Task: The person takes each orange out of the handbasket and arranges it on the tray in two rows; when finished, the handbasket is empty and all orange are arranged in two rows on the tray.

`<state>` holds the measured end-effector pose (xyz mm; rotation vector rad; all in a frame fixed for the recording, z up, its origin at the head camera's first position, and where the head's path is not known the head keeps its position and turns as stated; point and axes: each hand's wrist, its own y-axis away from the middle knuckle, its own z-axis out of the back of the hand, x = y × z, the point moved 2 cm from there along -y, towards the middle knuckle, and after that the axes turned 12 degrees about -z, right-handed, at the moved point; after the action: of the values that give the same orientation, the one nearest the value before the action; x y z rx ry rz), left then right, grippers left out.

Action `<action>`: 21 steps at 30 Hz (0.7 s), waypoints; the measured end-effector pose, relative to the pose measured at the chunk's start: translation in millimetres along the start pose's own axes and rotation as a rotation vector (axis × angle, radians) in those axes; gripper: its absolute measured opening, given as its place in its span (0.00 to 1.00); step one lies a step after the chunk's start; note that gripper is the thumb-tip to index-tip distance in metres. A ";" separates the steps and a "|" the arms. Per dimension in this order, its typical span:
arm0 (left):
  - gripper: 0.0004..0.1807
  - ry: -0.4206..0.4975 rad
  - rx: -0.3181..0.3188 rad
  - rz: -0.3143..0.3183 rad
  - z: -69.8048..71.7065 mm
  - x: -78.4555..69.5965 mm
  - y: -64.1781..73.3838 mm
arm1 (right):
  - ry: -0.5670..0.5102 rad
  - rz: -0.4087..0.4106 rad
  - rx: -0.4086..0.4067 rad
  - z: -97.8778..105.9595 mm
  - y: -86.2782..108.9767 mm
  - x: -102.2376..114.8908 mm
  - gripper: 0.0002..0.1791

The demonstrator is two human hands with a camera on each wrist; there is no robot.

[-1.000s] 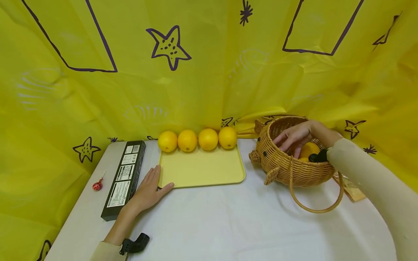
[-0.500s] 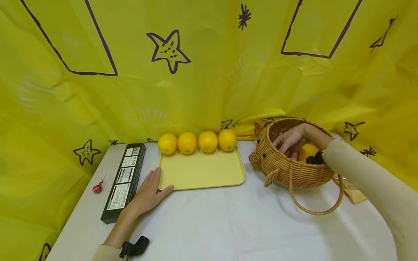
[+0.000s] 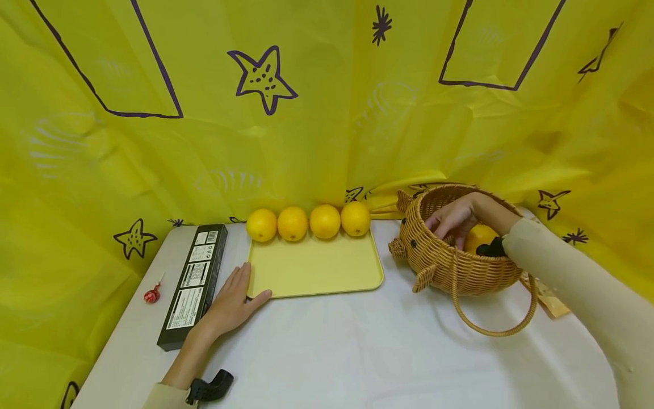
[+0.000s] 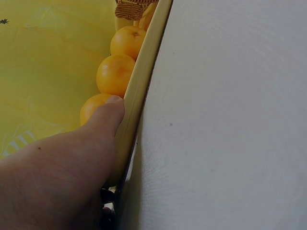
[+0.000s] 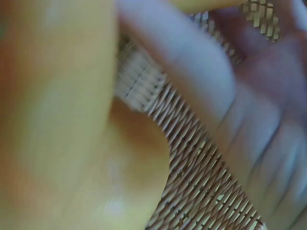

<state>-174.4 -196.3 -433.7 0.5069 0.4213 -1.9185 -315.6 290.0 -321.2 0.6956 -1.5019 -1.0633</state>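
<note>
My left hand (image 3: 232,301) rests at the front left corner of a yellow tray (image 3: 317,270), fingers straight along its left side. In the left wrist view the thumb (image 4: 106,115) lies at the tray's rim (image 4: 144,72). A row of several oranges (image 3: 293,224) lines the tray's back edge. At the right, my right hand (image 3: 455,220) reaches into a pig-shaped wicker basket (image 3: 475,278), its fingertips hidden behind the rim. An orange (image 3: 480,236) shows beneath the right wrist. Oranges (image 5: 53,124) fill the left of the right wrist view; I cannot tell whether the fingers grip one.
A long black box (image 3: 196,284) with white labels lies left of the tray, and a red lollipop (image 3: 151,295) beyond it. The basket's handle (image 3: 495,332) hangs toward the front. A packet (image 3: 554,304) lies partly behind the basket. A yellow curtain (image 3: 317,147) closes off the back.
My right hand has shifted slightly left and deeper in the basket, its fingers now less visible. The head view has tilted up a little. My left hand has stayed at the tray.
</note>
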 end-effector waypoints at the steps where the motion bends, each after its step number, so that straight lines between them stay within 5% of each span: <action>1: 0.54 -0.002 0.002 0.001 0.2 0.2 -0.1 | -0.005 0.007 -0.001 0.2 0.5 -0.2 0.18; 6: 0.54 -0.013 0.000 -0.004 1.5 0.7 -0.9 | -0.019 0.059 -0.011 2.0 5.9 -3.1 0.25; 12: 0.53 -0.004 0.001 -0.001 0.2 0.2 0.2 | -0.049 0.124 -0.114 6.6 21.7 -12.2 0.20; 21: 0.53 0.000 0.010 0.003 0.5 -0.3 0.2 | -0.040 0.374 -0.271 11.9 67.3 -30.2 0.23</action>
<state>-174.2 -196.4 -433.1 0.5135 0.4107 -1.9186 -312.4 347.6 -273.8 0.1938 -1.4173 -0.9692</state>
